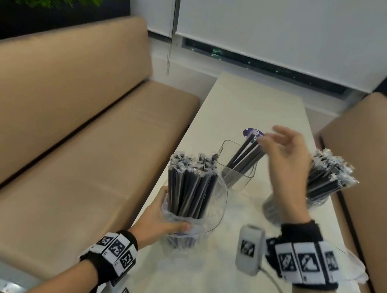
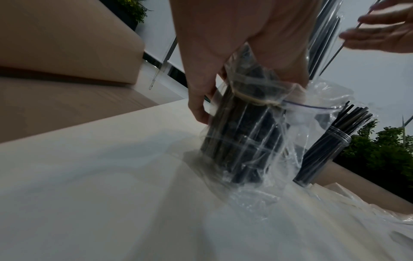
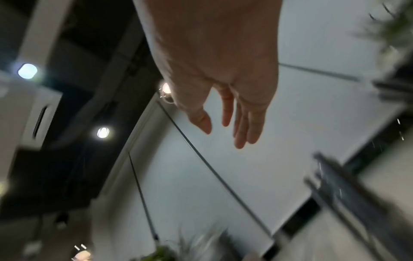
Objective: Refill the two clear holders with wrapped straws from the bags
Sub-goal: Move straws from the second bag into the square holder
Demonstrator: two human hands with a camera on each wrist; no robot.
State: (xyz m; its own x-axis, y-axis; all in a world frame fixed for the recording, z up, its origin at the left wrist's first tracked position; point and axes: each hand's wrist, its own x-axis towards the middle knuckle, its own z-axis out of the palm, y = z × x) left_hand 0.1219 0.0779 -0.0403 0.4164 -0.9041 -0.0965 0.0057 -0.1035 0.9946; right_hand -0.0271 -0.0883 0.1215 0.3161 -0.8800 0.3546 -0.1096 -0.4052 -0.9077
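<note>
My left hand (image 1: 170, 213) grips a clear zip bag of black wrapped straws (image 1: 190, 189) standing upright on the white table (image 1: 241, 98). The left wrist view shows its thumb and fingers curled round the bag of straws (image 2: 243, 134), which has an elastic band round the bundle. Behind it stands a square clear holder (image 1: 237, 173) with a few straws leaning in it. My right hand (image 1: 273, 137) hovers open by those straw tops, its fingers (image 3: 241, 127) straight and holding nothing. A round clear holder (image 1: 323, 180) at the right is packed with wrapped straws.
Beige benches (image 1: 80, 133) run along both long sides of the narrow table. A grey tagged device (image 1: 248, 249) with a cable lies near the front. Crumpled clear plastic (image 1: 352, 268) lies at the right edge. A purple sticker (image 1: 252, 131) lies beyond the square holder.
</note>
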